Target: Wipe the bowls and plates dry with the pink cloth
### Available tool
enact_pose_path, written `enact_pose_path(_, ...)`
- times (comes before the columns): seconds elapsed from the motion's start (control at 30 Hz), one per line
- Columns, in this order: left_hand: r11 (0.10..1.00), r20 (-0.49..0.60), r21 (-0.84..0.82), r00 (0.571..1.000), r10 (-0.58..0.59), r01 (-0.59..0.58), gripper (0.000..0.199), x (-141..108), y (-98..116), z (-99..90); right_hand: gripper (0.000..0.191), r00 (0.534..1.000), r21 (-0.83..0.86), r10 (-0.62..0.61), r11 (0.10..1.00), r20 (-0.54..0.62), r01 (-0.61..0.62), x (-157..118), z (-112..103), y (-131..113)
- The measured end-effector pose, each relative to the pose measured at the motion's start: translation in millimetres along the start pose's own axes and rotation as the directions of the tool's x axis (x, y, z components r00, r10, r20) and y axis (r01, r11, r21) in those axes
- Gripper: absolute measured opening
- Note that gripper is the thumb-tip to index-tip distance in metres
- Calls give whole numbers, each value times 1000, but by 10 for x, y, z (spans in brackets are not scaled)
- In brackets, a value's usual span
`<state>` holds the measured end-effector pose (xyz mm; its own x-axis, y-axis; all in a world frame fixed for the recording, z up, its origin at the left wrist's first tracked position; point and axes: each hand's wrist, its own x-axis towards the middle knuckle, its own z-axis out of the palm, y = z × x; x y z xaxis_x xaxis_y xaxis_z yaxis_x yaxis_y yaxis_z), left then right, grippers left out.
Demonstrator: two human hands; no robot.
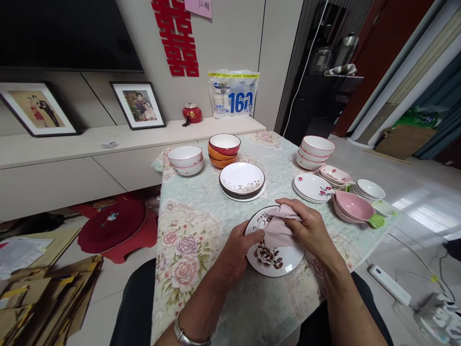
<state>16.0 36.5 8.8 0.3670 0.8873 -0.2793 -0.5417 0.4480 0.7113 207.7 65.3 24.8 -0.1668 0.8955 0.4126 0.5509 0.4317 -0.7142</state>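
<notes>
A white plate (288,259) with a dark rim and brown flowers is tilted above the near part of the table. My left hand (239,247) grips its left edge, thumb on top. At the plate's upper right, my right hand (306,223) is closed on a pale pink cloth (279,233), which lies against the plate's face. Just behind stands a stack of similar plates (242,178).
Stacked bowls stand behind: white ones (185,161), red and orange ones (224,150) and more white ones (314,151). To the right are floral plates (311,187), oblong dishes (334,174), small bowls (369,189) and pink bowls (353,206). The tablecloth (194,230) has flowers.
</notes>
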Motion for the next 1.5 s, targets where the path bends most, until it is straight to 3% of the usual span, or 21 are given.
enact_pose_path(0.07, 1000, -65, -8, 998, 24, -25, 46, 8, -25, 4, 41, 999, 11, 19, 1000, 30, -20, 8, 38, -16)
enact_pose_path(0.2, 994, -221, -45, 971, 87, -100, 51, 37, -99, 45, 36, 981, 75, 182, 980, 66, -187, 42, 128, 5)
enact_pose_path(0.5, 955, -370, -197, 919, 138, -223, 59, 71, -99, 62, 35, 890, 189, 437, 870, 131, -455, 60, 165, 110)
enact_pose_path(0.6, 943, -346, -229, 926, 154, -242, 61, 76, -90, 58, 38, 891, 261, 433, 852, 134, -453, 60, 203, 152)
enact_pose_path(0.83, 986, -180, -130, 980, 84, -108, 54, 41, -54, 64, 36, 930, 256, 359, 909, -75, -330, 40, 74, 124)
enact_pose_path(1.0, 1000, -62, 2, 998, 8, -7, 47, 13, -31, 40, 37, 978, 123, 207, 971, 17, -207, 7, -17, 53)
enact_pose_path(1.23, 992, -265, -34, 958, 111, -124, 47, 54, -135, 41, 33, 959, 205, 264, 938, 104, -280, 47, 130, 36)
enact_pose_path(1.4, 967, -398, -123, 904, 157, -223, 55, 78, -120, 24, 33, 910, 333, 386, 847, 149, -414, 44, 178, 104)
enact_pose_path(1.5, 938, -400, -164, 890, 219, -305, 58, 79, -79, 16, 36, 879, 408, 425, 779, 216, -477, 29, 213, 128)
